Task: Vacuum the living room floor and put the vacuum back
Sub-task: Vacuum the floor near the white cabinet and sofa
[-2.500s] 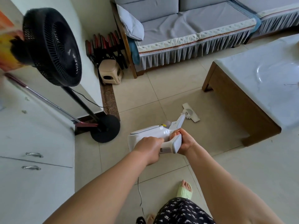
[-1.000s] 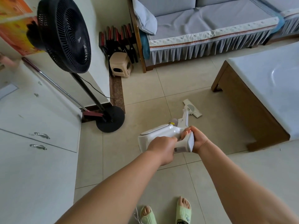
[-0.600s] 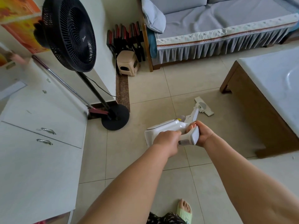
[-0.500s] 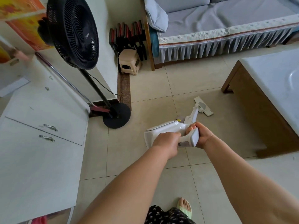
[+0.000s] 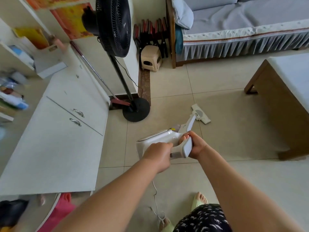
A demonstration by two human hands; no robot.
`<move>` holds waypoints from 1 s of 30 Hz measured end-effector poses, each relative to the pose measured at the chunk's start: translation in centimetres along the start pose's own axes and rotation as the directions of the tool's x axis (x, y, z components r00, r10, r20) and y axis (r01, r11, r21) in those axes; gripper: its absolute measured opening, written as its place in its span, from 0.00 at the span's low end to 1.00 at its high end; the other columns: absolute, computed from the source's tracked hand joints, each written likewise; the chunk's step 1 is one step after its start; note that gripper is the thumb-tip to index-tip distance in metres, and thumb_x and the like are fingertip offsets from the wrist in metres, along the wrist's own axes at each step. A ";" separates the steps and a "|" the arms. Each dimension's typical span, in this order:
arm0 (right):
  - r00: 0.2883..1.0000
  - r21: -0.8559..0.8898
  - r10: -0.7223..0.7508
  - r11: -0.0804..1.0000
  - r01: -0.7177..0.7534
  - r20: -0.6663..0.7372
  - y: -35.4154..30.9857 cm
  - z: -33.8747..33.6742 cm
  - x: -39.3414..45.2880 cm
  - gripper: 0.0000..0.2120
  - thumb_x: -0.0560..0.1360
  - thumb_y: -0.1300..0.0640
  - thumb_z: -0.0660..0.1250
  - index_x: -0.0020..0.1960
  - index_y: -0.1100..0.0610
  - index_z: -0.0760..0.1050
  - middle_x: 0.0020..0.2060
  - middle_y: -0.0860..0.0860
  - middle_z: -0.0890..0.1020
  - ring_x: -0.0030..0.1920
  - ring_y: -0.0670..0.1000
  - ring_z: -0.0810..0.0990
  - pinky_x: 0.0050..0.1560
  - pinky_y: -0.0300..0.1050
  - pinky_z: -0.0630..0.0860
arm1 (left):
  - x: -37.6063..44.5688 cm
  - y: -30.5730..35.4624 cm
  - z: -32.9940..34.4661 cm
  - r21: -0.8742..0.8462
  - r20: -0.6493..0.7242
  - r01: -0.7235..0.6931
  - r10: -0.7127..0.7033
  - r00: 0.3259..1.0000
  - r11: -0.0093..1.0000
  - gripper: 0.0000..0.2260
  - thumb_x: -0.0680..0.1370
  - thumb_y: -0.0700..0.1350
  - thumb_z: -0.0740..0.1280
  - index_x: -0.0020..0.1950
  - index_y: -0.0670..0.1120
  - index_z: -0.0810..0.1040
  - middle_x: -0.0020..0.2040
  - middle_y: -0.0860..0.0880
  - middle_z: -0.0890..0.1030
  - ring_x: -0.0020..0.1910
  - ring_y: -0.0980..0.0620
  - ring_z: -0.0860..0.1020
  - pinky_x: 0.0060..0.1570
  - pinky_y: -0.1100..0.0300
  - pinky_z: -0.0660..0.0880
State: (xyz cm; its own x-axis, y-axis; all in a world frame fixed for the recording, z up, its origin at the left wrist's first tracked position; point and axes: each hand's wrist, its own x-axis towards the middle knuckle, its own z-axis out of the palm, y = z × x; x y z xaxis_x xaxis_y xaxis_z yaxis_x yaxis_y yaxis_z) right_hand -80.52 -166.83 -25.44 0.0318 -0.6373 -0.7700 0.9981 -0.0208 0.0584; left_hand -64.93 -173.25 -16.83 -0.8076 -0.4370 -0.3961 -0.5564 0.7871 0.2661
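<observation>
So that I can steer the vacuum [image 5: 160,139], my right hand [image 5: 196,145] wraps its handle while my left hand [image 5: 158,154] grips the body.

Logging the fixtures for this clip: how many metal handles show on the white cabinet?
2: the upper handle and the lower handle, close together on the white cabinet front at left. Others may be out of view.
</observation>
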 end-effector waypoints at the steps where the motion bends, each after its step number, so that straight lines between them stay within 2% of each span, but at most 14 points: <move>1: 1.000 -0.022 0.006 1.000 -0.006 -0.003 1.5 0.2 -0.1 0.13 0.67 0.61 0.64 0.24 0.60 0.73 0.22 0.47 0.70 0.27 0.43 0.70 0.34 0.32 0.71 | -1.3 -0.8 0.3 -0.005 -0.002 0.015 -0.015 1.000 1.000 0.09 0.74 0.40 0.62 0.52 0.48 0.74 0.49 0.45 0.80 0.49 0.41 0.78 0.42 0.56 0.71; 5: 0.999 -0.042 0.012 0.999 -0.014 -0.041 5.9 0.0 0.4 0.12 0.66 0.62 0.65 0.24 0.58 0.70 0.23 0.46 0.70 0.26 0.44 0.70 0.32 0.34 0.72 | -5.1 -3.3 1.4 -0.021 0.014 0.042 -0.042 0.999 0.999 0.09 0.74 0.40 0.61 0.52 0.49 0.73 0.49 0.45 0.80 0.50 0.41 0.78 0.44 0.56 0.73; 10: 0.999 -0.052 0.007 0.999 -0.009 -0.038 5.9 -0.7 0.7 0.11 0.66 0.61 0.65 0.26 0.57 0.69 0.24 0.46 0.71 0.25 0.45 0.72 0.28 0.36 0.73 | -5.1 -3.2 2.0 -0.002 0.030 0.022 -0.022 0.999 1.000 0.09 0.75 0.40 0.61 0.54 0.48 0.73 0.49 0.43 0.81 0.50 0.40 0.78 0.43 0.56 0.71; 18: 0.999 -0.079 -0.029 0.997 0.027 -0.018 -1.3 -1.1 0.3 0.11 0.67 0.62 0.64 0.28 0.56 0.67 0.25 0.47 0.70 0.24 0.46 0.72 0.29 0.38 0.75 | 0.3 1.1 1.4 -0.034 -0.017 0.002 -0.002 1.000 0.999 0.09 0.77 0.41 0.61 0.56 0.48 0.73 0.50 0.44 0.81 0.50 0.41 0.78 0.48 0.53 0.76; 28: 0.999 -0.059 -0.024 0.998 0.022 -0.032 -12.9 -1.2 0.4 0.13 0.68 0.60 0.64 0.26 0.57 0.69 0.24 0.47 0.70 0.25 0.46 0.72 0.37 0.34 0.73 | 9.8 7.2 -0.1 -0.054 -0.008 -0.014 0.013 1.000 0.998 0.08 0.76 0.40 0.62 0.55 0.46 0.72 0.50 0.42 0.80 0.51 0.39 0.78 0.44 0.54 0.72; 30: 0.998 -0.050 -0.035 0.998 0.032 -0.046 -15.1 -1.0 0.3 0.12 0.68 0.60 0.64 0.26 0.58 0.69 0.23 0.47 0.70 0.24 0.46 0.72 0.32 0.35 0.74 | 11.7 8.3 -0.4 -0.061 -0.002 -0.007 0.007 1.000 0.998 0.09 0.77 0.40 0.62 0.57 0.46 0.73 0.51 0.43 0.80 0.51 0.40 0.78 0.43 0.56 0.70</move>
State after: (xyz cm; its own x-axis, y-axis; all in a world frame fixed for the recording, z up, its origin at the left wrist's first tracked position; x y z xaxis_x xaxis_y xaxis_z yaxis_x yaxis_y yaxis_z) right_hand -95.51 -166.00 -27.19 -0.0005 -0.6002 -0.7999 1.0000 -0.0033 0.0019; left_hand -79.09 -171.96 -18.93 -0.8115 -0.4325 -0.3929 -0.5620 0.7618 0.3222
